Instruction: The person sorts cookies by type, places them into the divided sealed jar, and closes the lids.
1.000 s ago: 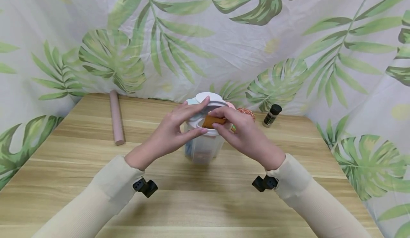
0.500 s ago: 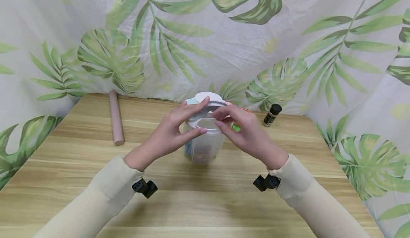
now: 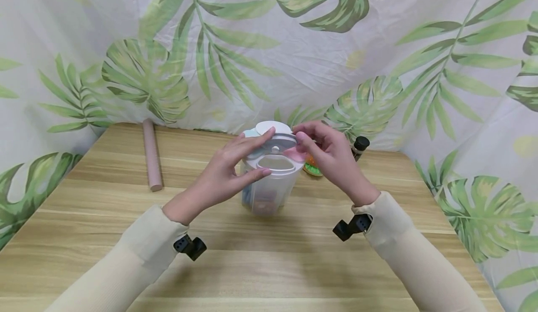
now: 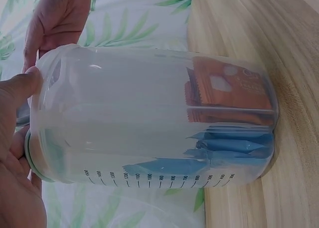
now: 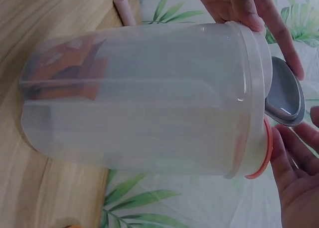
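A clear plastic storage container (image 3: 275,190) with several lidded sections stands upright on the table. Its near grey-white flap (image 3: 282,140) is raised, leaving the opening (image 3: 276,163) uncovered. My left hand (image 3: 222,172) grips the top from the left, thumb on the near rim and index finger along the raised flap. Close to that flap's right edge is my right hand (image 3: 325,151), its fingertips beside the pink flap (image 3: 295,153), with nothing seen in its grasp. Orange packets (image 4: 232,91) and blue packets (image 4: 234,145) lie inside, toward the bottom.
A pink rolling-pin-like rod (image 3: 152,158) lies at the left of the wooden table (image 3: 235,274). Behind the right hand stand a black-capped bottle (image 3: 360,145) and an orange and green item (image 3: 312,167). A leaf-print cloth (image 3: 336,60) hangs behind.
The brown-orange packet went from my right fingers down out of sight at the opening. My right hand then moved up and right to the raised flap. My left hand stayed put.
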`<action>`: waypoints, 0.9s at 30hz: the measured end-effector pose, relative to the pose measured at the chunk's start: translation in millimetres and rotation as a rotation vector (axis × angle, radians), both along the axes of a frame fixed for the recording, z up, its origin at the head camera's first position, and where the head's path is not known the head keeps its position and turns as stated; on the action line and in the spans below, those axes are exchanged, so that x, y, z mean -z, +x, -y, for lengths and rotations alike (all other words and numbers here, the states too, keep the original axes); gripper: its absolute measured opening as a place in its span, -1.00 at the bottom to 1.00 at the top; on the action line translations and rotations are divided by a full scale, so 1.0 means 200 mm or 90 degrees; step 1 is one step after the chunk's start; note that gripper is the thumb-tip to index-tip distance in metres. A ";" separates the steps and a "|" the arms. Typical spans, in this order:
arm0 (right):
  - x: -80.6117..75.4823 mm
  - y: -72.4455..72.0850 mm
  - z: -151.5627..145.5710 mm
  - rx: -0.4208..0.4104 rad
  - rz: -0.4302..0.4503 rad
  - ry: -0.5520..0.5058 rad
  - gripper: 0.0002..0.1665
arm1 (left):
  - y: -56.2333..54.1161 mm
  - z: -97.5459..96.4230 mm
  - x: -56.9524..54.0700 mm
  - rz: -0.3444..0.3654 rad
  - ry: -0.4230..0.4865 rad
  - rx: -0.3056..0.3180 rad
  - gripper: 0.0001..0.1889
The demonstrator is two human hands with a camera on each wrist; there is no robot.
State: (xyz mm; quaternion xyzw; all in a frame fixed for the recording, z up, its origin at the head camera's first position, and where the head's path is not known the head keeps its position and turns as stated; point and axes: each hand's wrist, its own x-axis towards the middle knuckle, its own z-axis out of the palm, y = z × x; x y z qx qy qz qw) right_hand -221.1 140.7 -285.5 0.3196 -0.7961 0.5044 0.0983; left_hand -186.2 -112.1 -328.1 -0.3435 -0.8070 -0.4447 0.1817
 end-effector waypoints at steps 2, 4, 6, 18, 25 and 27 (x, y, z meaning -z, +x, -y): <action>0.00 0.00 0.00 -0.010 0.023 0.010 -0.76 | 0.00 -0.01 0.00 -0.002 -0.002 0.000 -0.21; -0.01 -0.01 -0.01 -0.012 0.025 0.021 -0.77 | -0.01 -0.01 0.01 -0.007 0.001 0.003 -0.22; -0.01 -0.01 -0.01 -0.011 0.024 0.027 -0.77 | -0.01 -0.02 0.01 -0.011 0.003 0.003 -0.22; -0.01 -0.01 -0.03 -0.014 0.063 0.035 -0.79 | -0.02 -0.05 -0.02 -0.015 0.016 -0.028 -0.33; -0.02 -0.02 -0.03 -0.027 0.060 0.038 -0.80 | -0.04 -0.08 -0.08 0.029 0.044 -0.109 -0.68; -0.02 -0.02 -0.03 -0.037 0.065 0.033 -0.80 | -0.04 -0.10 -0.09 0.035 0.049 -0.122 -0.72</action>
